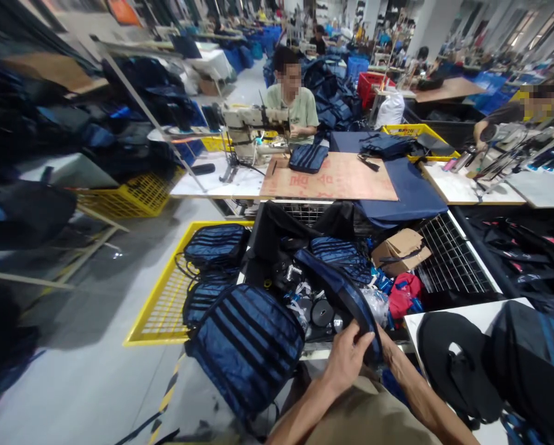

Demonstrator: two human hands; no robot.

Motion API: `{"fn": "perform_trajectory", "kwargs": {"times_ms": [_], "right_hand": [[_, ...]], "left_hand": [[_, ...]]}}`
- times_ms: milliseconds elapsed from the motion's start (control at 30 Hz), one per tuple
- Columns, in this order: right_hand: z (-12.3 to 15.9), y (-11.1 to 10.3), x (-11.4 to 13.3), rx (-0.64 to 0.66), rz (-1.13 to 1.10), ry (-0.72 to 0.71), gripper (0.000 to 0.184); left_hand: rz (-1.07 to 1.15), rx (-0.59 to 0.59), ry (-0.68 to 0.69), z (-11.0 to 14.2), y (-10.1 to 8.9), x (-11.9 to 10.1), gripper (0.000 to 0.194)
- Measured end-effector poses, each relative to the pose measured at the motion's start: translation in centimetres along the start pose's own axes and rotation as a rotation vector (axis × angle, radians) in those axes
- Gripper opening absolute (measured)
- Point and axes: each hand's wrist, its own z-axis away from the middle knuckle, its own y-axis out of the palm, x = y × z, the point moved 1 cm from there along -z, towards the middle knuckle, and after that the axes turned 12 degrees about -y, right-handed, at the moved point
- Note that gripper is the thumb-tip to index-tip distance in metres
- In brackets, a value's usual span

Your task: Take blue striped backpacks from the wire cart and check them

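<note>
A long, curved dark-blue fabric strip with black edging rises in front of me, arching away to the upper left. My left hand grips its lower end, thumb and fingers pressed on the edge. Behind that same end is my right hand; the strip covers its fingers, so their hold is hidden. To the left of my hands leans a blue backpack panel with black stripes, touched by neither hand.
A yellow crate holds more striped pieces. Ahead, a wire bin contains tape rolls, a cardboard box and red fabric. A black webbing roll lies at right. A co-worker sits behind a sewing machine.
</note>
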Motion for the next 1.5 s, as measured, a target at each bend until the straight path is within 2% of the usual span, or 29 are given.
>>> {"fn": "perform_trajectory", "kwargs": {"times_ms": [67,167,233,333,467,533,567,633,733,833,933,1000,1067,1233,1300,1367,1500], "right_hand": [[-0.1,-0.5,0.5,0.002,0.014,-0.017,0.051],[0.1,-1.2,0.8,-0.006,0.031,-0.072,0.050],[0.4,-1.4,1.1,0.028,0.090,-0.150,0.053],[1.0,-1.1,2.5,0.045,0.282,-0.320,0.049],[1.6,0.3,6.0,-0.025,0.384,-0.566,0.043],[1.5,1.3,8.1,-0.014,0.354,-0.619,0.041],[1.4,1.7,9.1,-0.011,0.340,-0.623,0.041],[0.7,2.4,10.9,-0.013,0.316,-0.603,0.041],[-0.6,3.3,12.6,0.005,0.283,-0.571,0.045],[-1.4,3.8,12.8,0.026,0.297,-0.583,0.048],[-1.6,4.2,12.2,0.039,0.305,-0.579,0.048],[-1.4,4.4,11.8,0.066,0.314,-0.565,0.047],[-1.0,4.7,11.6,0.090,0.338,-0.572,0.045],[0.6,5.2,11.5,0.200,0.400,-0.612,0.044],[1.0,5.4,11.2,0.191,0.427,-0.594,0.043],[1.0,5.7,10.8,0.119,0.463,-0.569,0.043],[-0.4,6.2,9.8,-0.067,0.534,-0.538,0.046]], "left_hand": [[0.142,-0.046,0.004,-0.3,-0.9,-1.3,0.036],[0.417,-0.198,0.059,-1.8,-3.4,-4.5,0.040],[0.618,-0.275,0.107,-3.1,-5.5,-6.8,0.044],[0.829,-0.310,0.128,-5.2,-8.6,-9.5,0.047],[0.975,-0.345,0.102,-7.4,-11.9,-10.6,0.036],[0.959,-0.321,0.104,-7.8,-12.7,-10.3,0.027],[0.910,-0.313,0.107,-7.8,-12.7,-9.9,0.026],[0.752,-0.310,0.100,-7.3,-11.9,-8.6,0.037],[0.483,-0.269,0.021,-5.9,-9.1,-5.7,0.054],[0.306,-0.159,-0.041,-4.5,-6.0,-3.1,0.057],[0.306,-0.132,-0.036,-3.9,-4.4,-1.7,0.054],[0.337,-0.161,-0.031,-4.0,-4.3,-1.4,0.051],[0.354,-0.213,-0.017,-4.6,-5.2,-1.7,0.051],[0.459,-0.443,0.086,-7.2,-10.4,-5.0,0.056],[0.483,-0.471,0.113,-7.7,-11.5,-6.3,0.058],[0.483,-0.421,0.104,-7.5,-10.6,-6.7,0.057],[0.476,-0.237,0.018,-5.5,-4.5,-4.7,0.058]]}}
